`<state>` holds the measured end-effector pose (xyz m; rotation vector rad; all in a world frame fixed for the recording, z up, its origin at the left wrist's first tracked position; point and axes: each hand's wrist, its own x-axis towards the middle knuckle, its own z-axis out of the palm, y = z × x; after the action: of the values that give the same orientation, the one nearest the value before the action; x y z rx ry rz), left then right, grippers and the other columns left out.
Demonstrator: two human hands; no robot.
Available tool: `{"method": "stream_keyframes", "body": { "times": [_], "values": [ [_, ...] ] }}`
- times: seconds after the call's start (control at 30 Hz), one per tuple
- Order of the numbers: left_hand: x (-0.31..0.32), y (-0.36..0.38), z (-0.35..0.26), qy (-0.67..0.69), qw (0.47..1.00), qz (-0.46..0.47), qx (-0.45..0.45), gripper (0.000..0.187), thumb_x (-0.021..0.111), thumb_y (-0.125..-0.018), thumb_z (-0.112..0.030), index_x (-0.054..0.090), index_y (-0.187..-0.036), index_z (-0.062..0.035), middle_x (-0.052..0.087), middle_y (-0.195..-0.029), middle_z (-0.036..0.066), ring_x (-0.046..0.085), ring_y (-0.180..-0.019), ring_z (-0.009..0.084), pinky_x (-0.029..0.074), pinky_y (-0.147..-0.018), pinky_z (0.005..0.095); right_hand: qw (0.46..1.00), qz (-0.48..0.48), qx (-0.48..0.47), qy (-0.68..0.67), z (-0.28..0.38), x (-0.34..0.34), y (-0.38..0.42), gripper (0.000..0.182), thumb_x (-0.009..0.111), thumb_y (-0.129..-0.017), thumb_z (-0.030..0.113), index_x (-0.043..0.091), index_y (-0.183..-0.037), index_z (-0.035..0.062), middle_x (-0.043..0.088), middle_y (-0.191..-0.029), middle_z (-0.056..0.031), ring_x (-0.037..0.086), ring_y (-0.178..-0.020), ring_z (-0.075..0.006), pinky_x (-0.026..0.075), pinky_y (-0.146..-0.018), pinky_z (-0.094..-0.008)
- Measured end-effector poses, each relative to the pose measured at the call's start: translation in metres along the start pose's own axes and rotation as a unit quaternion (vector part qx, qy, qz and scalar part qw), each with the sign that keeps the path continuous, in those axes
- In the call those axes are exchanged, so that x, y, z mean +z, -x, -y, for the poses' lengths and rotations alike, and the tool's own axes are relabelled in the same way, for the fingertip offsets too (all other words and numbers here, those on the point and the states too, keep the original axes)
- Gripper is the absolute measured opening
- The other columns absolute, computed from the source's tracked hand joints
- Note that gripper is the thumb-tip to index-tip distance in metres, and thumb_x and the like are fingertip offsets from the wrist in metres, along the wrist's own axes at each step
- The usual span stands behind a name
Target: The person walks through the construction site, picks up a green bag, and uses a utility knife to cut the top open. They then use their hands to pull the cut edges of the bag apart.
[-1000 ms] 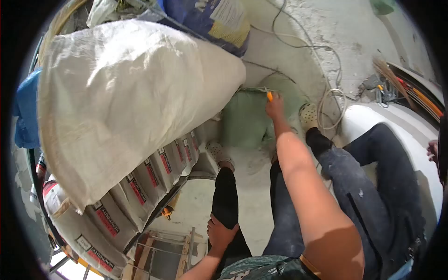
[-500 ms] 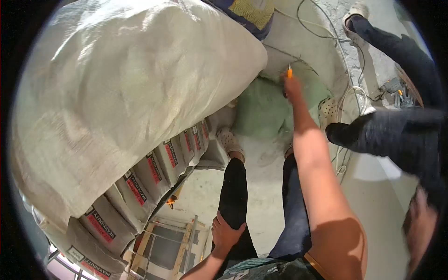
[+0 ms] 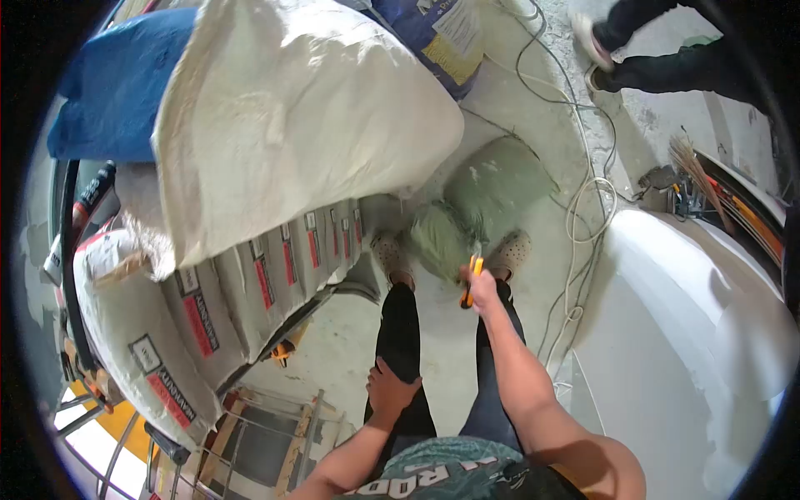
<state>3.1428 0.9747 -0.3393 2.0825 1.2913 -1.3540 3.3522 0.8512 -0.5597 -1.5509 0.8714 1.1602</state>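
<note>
My right hand [image 3: 479, 292] is closed round an orange-and-black utility knife [image 3: 477, 265], its metal tip pointing away from me. Directly beyond the tip lies a dusty green sack [image 3: 504, 187] on the floor between my feet. Its bunched, crumpled end [image 3: 440, 237] is close to the knife and my left shoe. My left hand [image 3: 392, 388] rests on my left thigh with fingers apart, holding nothing.
Stacked grey-white bags [image 3: 267, 275] with red labels stand at left under a pale sheet [image 3: 317, 125]. A blue printed bag [image 3: 446, 42] is ahead. Cables [image 3: 575, 217] run along the right, near a broom [image 3: 696, 171]. Another person's legs [image 3: 658, 71] are at upper right.
My right hand and the knife have come back towards me, to the near end of the green sack. The other person has moved away to the upper right. My left hand stays on my thigh.
</note>
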Motion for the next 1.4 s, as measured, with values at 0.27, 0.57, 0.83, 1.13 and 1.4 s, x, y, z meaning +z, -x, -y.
{"method": "stream_keyframes", "body": {
  "times": [0.27,0.57,0.83,1.13,1.4],
  "values": [
    [-0.02,0.006,0.003,0.025,0.999,-0.02,-0.017,0.113,0.08,-0.065,-0.059,0.031,-0.143,0.0066,0.052,-0.123,0.025,0.057,-0.111,0.0376,0.049,-0.09,0.0485,0.98,0.103,-0.033,0.167,-0.047,0.02,0.074,0.021,0.069,-0.088,0.02,0.066,-0.094,0.0002,0.062,-0.081,-0.0014,0.053,-0.074,-0.0138,0.043,-0.069,-0.0325],
    [-0.015,0.017,0.046,0.107,0.994,0.011,-0.001,0.106,0.075,-0.072,-0.062,0.033,-0.144,0.0026,0.047,-0.134,0.025,0.052,-0.121,0.0401,0.047,-0.096,0.051,0.957,0.055,-0.119,0.258,0.018,0.011,0.185,0.022,0.07,-0.087,0.026,0.061,-0.09,0.0059,0.054,-0.077,0.0007,0.049,-0.07,-0.0124,0.041,-0.066,-0.0342],
    [-0.065,0.019,0.012,0.384,0.91,-0.003,0.156,0.113,0.056,-0.076,-0.081,0.026,-0.152,-0.0032,0.032,-0.151,0.027,0.039,-0.136,0.0402,0.034,-0.112,0.0494,0.934,0.01,-0.236,0.268,0.143,-0.019,0.426,0.02,0.066,-0.092,0.024,0.057,-0.084,0.0086,0.05,-0.067,0.0027,0.048,-0.06,-0.007,0.039,-0.053,-0.0267],
    [-0.241,0.187,-0.03,0.589,0.499,-0.257,0.581,0.025,0.072,-0.087,-0.015,0.069,-0.109,-0.0042,0.06,-0.12,0.015,0.056,-0.113,0.0316,0.044,-0.099,0.0397,0.786,-0.027,-0.608,0.111,0.232,-0.017,0.714,0.017,0.061,-0.096,0.018,0.051,-0.09,0.0052,0.055,-0.075,-0.0058,0.053,-0.068,-0.0146,0.044,-0.063,-0.0273],
    [-0.42,0.347,0.108,0.481,0.407,-0.391,0.671,0.011,0.068,-0.072,0.003,0.067,-0.082,0.0004,0.068,-0.091,0.014,0.065,-0.088,0.0319,0.049,-0.08,0.0407,0.671,0.169,-0.721,-0.041,0.339,0.004,0.881,0.026,0.053,-0.102,0.024,0.046,-0.087,0.0048,0.037,-0.068,-0.0012,0.038,-0.067,-0.0154,0.036,-0.073,-0.0306]
  ]
}}
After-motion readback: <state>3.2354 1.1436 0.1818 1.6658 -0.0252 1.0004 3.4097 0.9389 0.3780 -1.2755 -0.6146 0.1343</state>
